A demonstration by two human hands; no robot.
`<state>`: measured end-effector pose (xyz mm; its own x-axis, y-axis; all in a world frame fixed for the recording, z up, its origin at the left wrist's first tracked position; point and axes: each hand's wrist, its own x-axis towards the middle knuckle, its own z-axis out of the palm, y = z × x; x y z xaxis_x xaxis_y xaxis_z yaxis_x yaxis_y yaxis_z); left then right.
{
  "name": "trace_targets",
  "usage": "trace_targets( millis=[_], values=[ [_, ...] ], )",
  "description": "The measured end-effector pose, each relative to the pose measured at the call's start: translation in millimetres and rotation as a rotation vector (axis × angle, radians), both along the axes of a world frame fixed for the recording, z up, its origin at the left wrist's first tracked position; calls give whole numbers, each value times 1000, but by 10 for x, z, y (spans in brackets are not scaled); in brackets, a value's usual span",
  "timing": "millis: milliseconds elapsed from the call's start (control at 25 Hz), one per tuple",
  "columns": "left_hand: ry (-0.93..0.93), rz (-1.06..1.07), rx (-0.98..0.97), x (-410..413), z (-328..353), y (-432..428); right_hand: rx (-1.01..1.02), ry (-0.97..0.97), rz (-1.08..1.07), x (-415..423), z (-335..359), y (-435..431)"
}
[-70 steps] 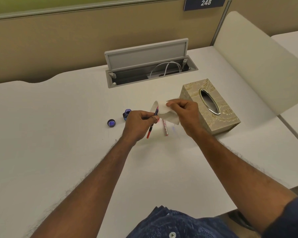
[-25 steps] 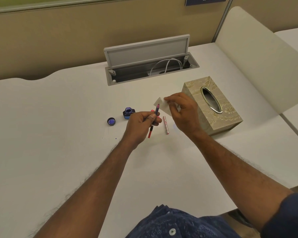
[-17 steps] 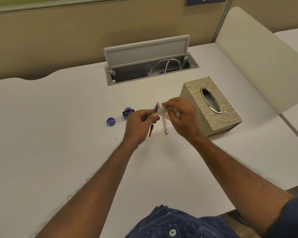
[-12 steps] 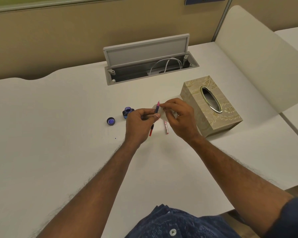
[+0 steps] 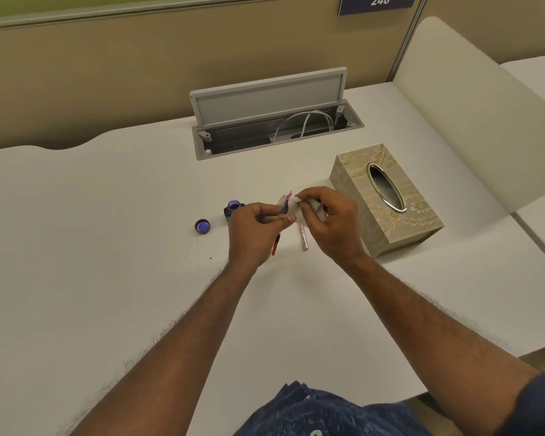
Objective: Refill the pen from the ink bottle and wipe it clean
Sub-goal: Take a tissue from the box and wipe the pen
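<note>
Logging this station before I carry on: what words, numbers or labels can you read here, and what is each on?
"248": white numerals on the dark blue sign at the top of the partition.
Ink bottle: any label is too small to read.
Pen piece lying on the desk: pink markings, too small to read.
Tissue box: leaf ornament only, no lettering visible.
</note>
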<state>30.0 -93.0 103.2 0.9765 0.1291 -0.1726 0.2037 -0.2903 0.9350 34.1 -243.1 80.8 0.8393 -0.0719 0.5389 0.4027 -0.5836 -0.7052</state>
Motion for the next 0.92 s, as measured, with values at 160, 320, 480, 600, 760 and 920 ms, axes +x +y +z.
trace_targets(
  millis=[160, 320, 480, 600, 760, 920],
  values=[
    [2, 15, 6, -1, 33, -14, 99, 36, 5, -1, 49, 26],
    [4, 31, 11, 6, 48, -24, 150, 62, -13, -8, 57, 63],
    [-4, 31, 19, 4, 53, -31, 159, 70, -30, -15, 54, 83],
    [-19, 11, 13, -3, 54, -16, 202, 129, -7, 1, 54, 72],
    [-40, -37, 25, -11, 67, -9, 474, 417, 101, 76, 47, 43],
    [-47, -63, 12, -12, 79, -10, 663, 603, 225, 84, 29, 28]
  ],
)
